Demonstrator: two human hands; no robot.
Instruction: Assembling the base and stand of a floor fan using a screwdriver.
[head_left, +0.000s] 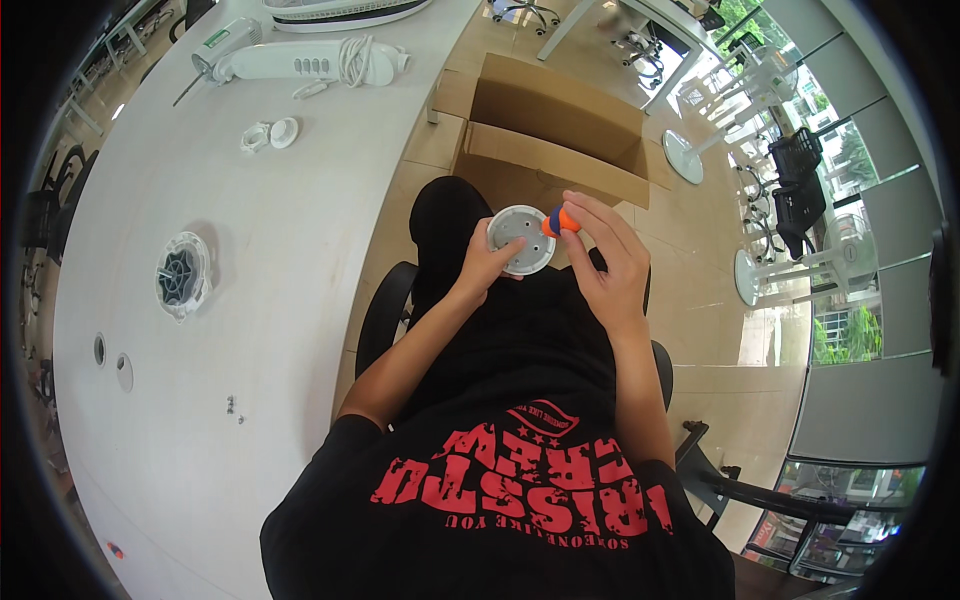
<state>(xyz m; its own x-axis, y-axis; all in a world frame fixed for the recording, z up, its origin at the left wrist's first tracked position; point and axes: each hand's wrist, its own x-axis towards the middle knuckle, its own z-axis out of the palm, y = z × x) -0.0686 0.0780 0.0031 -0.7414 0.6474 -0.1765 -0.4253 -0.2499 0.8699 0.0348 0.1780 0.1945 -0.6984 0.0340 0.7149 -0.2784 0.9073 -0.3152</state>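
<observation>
My left hand grips a round, shallow grey-white plastic base above my lap, thumb pressed on its inner face. Several small holes show in that face. At its right rim, my right hand pinches a stubby orange-and-blue screwdriver by the handle. Its shank and tip are hidden, so I cannot tell whether it touches a screw. On the white table to my left lie several small screws and a round white housing with dark ribs inside.
The table also holds a white fan column with coiled cord, a pair of small round caps, two small discs and a white ring-shaped part. An open cardboard box stands on the floor ahead.
</observation>
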